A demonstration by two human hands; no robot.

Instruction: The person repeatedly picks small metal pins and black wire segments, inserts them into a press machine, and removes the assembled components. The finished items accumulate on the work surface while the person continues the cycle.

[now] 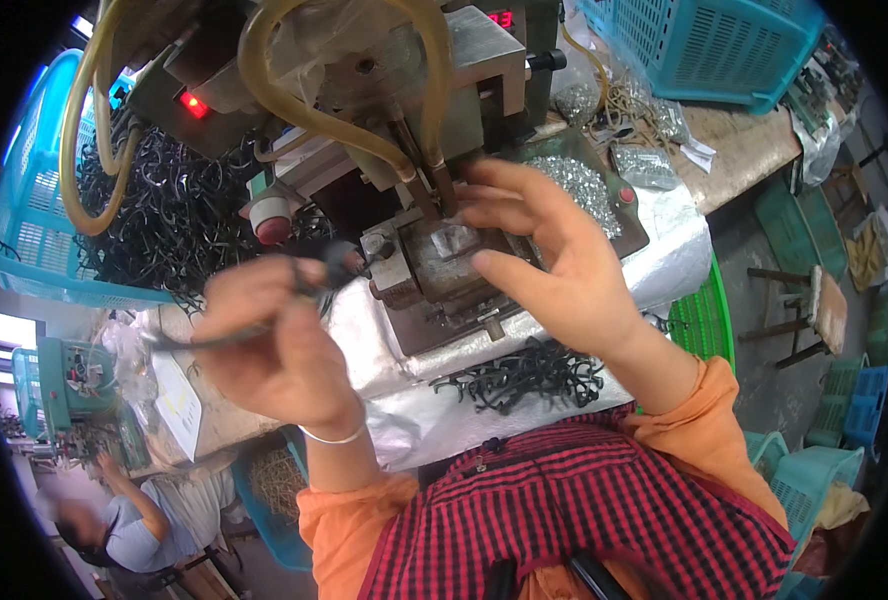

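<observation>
My left hand [274,345], smeared by motion, grips a thin black curved piece [234,335] left of the machine. Its dark end is near the metal fixture [444,255]. My right hand [564,250] is at the right of that fixture, with thumb and fingers apart and nothing seen between them. Two brownish metal rods [419,185], fed by yellowish hoses [339,125], come down to the fixture close to my right fingertips. In front of the machine, a small heap of black curved pieces [529,375] rests on foil-like silver sheeting [394,425].
A blue basket [39,240] at the left holds a large tangle of black pieces. A red button [270,222] sits on the machine. Small shiny bits [579,190] fill a tray behind my right hand. Another blue basket [719,45] stands far right. A co-worker [139,520] sits lower left.
</observation>
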